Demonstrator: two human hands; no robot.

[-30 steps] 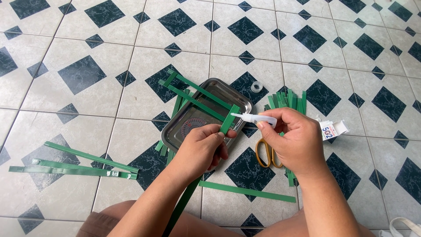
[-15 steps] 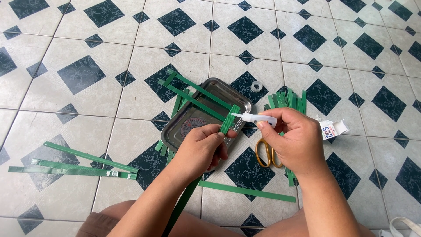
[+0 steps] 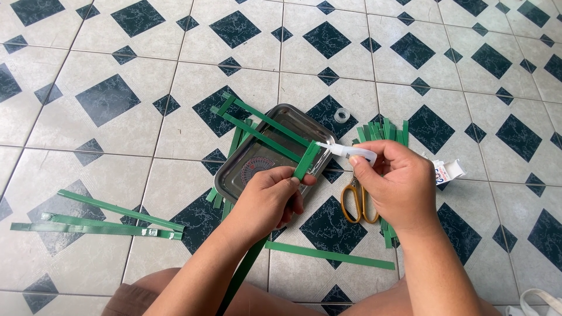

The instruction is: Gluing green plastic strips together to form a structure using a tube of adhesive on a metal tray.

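Glue work sits at the centre of the view, over a tiled floor [image 3: 410, 52] patterned with dark green diamonds. The left hand [image 3: 270, 199] is closed around a green plastic strap [image 3: 305, 161], pinching it near its upper end so that end stands angled up over the metal tray [image 3: 249, 169], likely so any drip lands in the tray rather than on the tiles. The right hand [image 3: 393, 182] is clenched on a small white glue tube [image 3: 346, 152], held nearly level with its nozzle touching or just short of the strap's tip; which, I cannot tell. More green strips [image 3: 260, 126] lie crossed on the tray's far corner. Yellow-handled scissors [image 3: 358, 199] lie on the floor just beside the right hand, partly under it, within easy reach. A fan of short cut strips [image 3: 383, 130] lies beyond that hand, a clear tape roll [image 3: 342, 114] farther off, and a small carton [image 3: 449, 171] to the right. Long joined straps [image 3: 99, 219] lie well apart at the left.
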